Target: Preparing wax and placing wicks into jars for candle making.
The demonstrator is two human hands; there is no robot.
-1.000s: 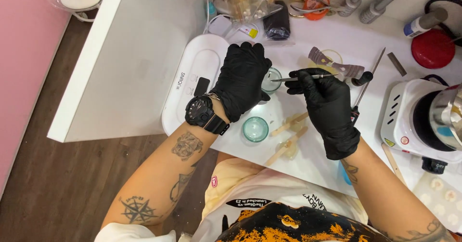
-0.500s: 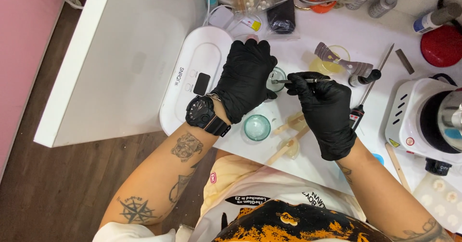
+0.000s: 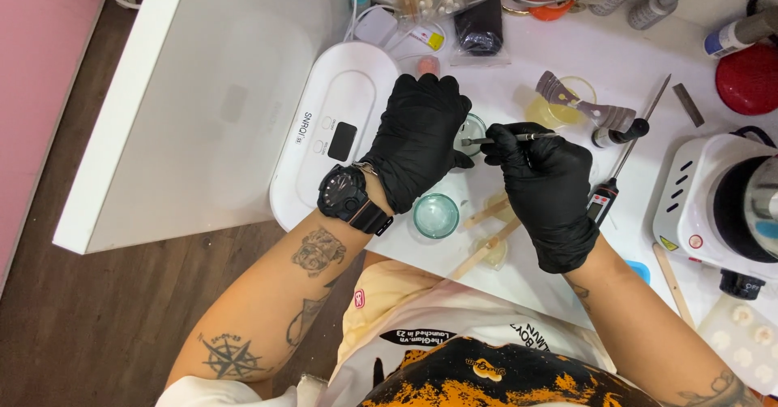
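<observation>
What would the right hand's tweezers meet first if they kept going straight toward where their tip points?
The small glass cup that the left hand steadies. The right hand aims the tweezers leftward, tip at the cup's rim; depth is unclear, so contact cannot be confirmed.

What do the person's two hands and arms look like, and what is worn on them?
Both hands wear black disposable gloves: left hand, right hand. A chunky black wristwatch sits on the left wrist. Both forearms are bare and tattooed; the left one shows a compass rose tattoo near the elbow. No sleeves reach the forearms.
</observation>
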